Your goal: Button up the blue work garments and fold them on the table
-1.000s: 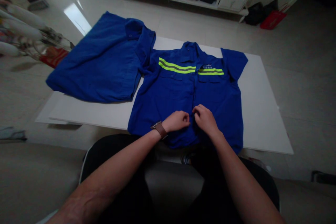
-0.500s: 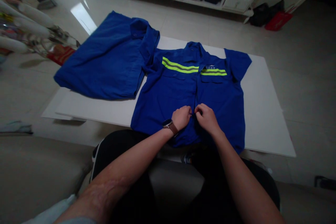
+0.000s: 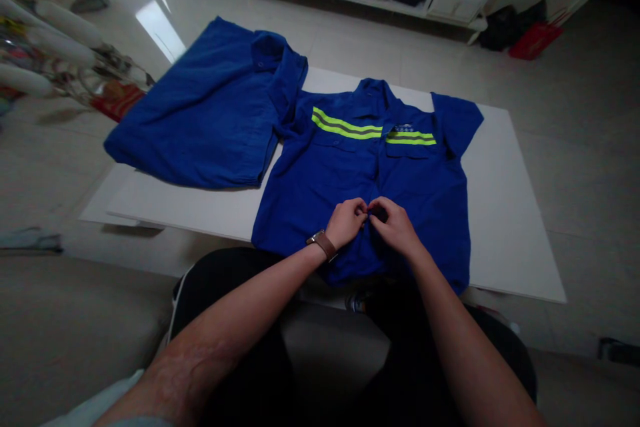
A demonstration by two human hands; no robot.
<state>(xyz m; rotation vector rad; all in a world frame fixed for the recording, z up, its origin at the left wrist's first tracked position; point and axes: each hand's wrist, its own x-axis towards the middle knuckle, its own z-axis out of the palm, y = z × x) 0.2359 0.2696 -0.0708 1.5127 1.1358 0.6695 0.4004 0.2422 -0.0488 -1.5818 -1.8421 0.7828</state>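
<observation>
A blue work shirt (image 3: 320, 180) with yellow-green reflective stripes across the chest lies front side up, collar pointing away from me, its lower hem hanging over the near table edge. My left hand (image 3: 346, 221), with a brown-strapped watch on the wrist, pinches the front placket low on the shirt. Right beside it, my right hand (image 3: 393, 223) pinches the placket's other edge, thumb and forefinger together. The fingertips of both hands nearly meet; whatever small part lies between them is hidden.
Left of the shirt, a second blue garment (image 3: 200, 107) lies folded over the white table (image 3: 515, 227). Beyond stands a white cabinet (image 3: 390, 3). A red bag (image 3: 535, 40) rests on the floor at far right. My knees are under the near edge.
Both hands have drawn closer together at the placket, the right shifting slightly left. The shirt and the second garment lie as before; the view has moved slightly.
</observation>
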